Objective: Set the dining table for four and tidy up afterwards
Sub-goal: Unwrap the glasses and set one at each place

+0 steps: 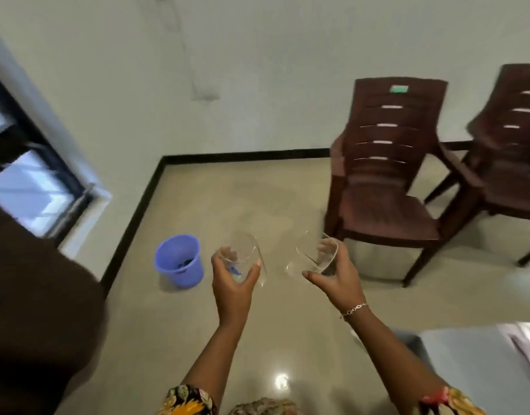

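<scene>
Our left hand (233, 284) curls its fingers round one clear glass tumbler (243, 250), our right hand (337, 278) round a second tumbler (314, 253); tilted, either may slip past them and shatter.

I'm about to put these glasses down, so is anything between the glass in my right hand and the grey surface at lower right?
Nothing visible does. The right hand grips its glass aloft, and only bare floor shows between it and the grey surface. The brown chair stands farther back; the purple bucket sits off left.
</scene>
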Available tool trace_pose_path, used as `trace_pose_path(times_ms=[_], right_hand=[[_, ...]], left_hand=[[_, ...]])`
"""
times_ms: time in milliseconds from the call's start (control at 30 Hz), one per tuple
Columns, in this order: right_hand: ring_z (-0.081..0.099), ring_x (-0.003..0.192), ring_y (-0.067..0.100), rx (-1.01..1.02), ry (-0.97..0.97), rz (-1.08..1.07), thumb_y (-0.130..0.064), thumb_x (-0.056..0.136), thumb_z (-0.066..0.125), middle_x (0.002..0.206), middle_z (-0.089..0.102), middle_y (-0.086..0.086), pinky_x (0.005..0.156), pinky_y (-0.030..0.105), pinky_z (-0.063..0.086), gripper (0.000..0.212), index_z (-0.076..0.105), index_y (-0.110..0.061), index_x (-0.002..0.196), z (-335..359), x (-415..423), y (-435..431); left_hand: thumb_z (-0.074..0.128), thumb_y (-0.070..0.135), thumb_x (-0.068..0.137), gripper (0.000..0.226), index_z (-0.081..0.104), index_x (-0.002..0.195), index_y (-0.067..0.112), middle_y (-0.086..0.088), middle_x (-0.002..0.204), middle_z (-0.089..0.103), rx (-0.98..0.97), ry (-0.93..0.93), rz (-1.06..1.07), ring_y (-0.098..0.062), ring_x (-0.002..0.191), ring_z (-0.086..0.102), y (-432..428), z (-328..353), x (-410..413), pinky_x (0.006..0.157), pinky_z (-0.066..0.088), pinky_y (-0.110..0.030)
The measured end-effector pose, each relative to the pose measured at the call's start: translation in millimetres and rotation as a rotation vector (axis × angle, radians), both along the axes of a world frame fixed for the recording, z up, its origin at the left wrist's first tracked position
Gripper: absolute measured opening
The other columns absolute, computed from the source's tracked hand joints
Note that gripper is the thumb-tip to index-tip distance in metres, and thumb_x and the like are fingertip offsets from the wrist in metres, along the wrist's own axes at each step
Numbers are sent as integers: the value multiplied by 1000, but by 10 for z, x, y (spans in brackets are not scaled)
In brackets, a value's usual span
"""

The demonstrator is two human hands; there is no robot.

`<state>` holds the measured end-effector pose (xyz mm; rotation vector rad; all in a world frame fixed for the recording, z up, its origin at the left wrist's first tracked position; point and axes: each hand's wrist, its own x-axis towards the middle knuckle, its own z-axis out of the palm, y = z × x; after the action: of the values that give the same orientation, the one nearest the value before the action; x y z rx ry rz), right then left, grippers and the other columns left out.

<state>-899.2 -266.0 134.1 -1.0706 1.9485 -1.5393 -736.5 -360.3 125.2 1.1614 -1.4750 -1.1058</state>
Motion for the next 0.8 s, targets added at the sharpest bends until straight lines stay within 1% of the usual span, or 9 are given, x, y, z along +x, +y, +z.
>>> trace_pose_path(times_ms=[67, 133, 200, 267, 367, 500, 600, 733, 800], right_hand=[[54, 95, -7, -25, 7, -101, -21, 59, 83, 104, 55, -13, 75, 3, 42, 67, 44, -23, 114, 26, -364, 18], [54, 95, -9, -32, 16, -201, -39, 54, 79, 104, 54, -16, 77, 11, 46, 70, 44, -25, 113, 29, -704, 31], [56, 99, -2, -24, 23, -314, -51, 48, 70, 106, 55, -17, 79, 19, 48, 74, 44, -27, 113, 28, -1038, 13], [57, 99, 1, -12, 23, -419, -42, 51, 75, 106, 56, -17, 82, 23, 48, 68, 43, -33, 110, -2, -1378, -32], [56, 99, -1, -9, 16, -592, -13, 63, 83, 104, 56, -17, 84, 25, 47, 64, 43, -36, 107, -37, -1808, -147], [56, 94, 0, 4, -55, -820, -19, 60, 82, 103, 55, -16, 81, 21, 47, 64, 45, -25, 111, -14, -2213, -252], [55, 97, 7, 24, -59, -958, -18, 62, 82, 108, 56, -9, 81, 19, 44, 63, 44, -24, 113, 17, -2416, -256], [54, 101, 7, 50, -32, -1113, -12, 64, 83, 111, 55, -9, 89, 27, 45, 66, 43, -25, 114, 42, -2556, -62], [53, 101, 0, 47, -28, -1193, -22, 58, 82, 109, 54, -15, 88, 27, 45, 68, 43, -28, 113, 73, -2620, 58]], left_hand=[[79, 17, 73, 51, 45, 110, 20, 6, 103, 55, -22, 5, -129, 2, 87, 53, -148, 44, -494, 75, 41, -7], [78, 16, 74, 51, 45, 113, 17, 3, 108, 56, -36, -8, -247, -8, 95, 56, -289, 57, -968, 81, 44, -12], [77, 15, 74, 50, 44, 112, 17, 2, 109, 57, -64, -24, -366, -11, 97, 56, -454, 74, -1431, 83, 46, -18], [77, 17, 74, 50, 43, 110, 19, 4, 107, 57, -96, -53, -495, -9, 95, 56, -645, 70, -1907, 78, 44, -11], [78, 18, 73, 49, 45, 109, 23, 14, 100, 56, -109, -70, -702, 2, 89, 54, -933, 110, -2553, 70, 40, -1], [79, 21, 72, 54, 49, 117, 19, 9, 110, 59, -94, -89, -944, -3, 98, 56, -1191, 181, -3274, 76, 40, -5], [80, 22, 71, 55, 47, 116, 22, 7, 113, 59, -106, -85, -1103, -8, 102, 57, -1224, 222, -3772, 80, 42, -10], [81, 23, 71, 55, 47, 114, 24, 9, 107, 60, -113, -65, -1281, -1, 95, 57, -964, 266, -4259, 75, 39, -1], [80, 20, 71, 53, 47, 111, 24, 11, 103, 59, -119, -67, -1375, 1, 92, 57, -811, 262, -4459, 71, 39, 1]])
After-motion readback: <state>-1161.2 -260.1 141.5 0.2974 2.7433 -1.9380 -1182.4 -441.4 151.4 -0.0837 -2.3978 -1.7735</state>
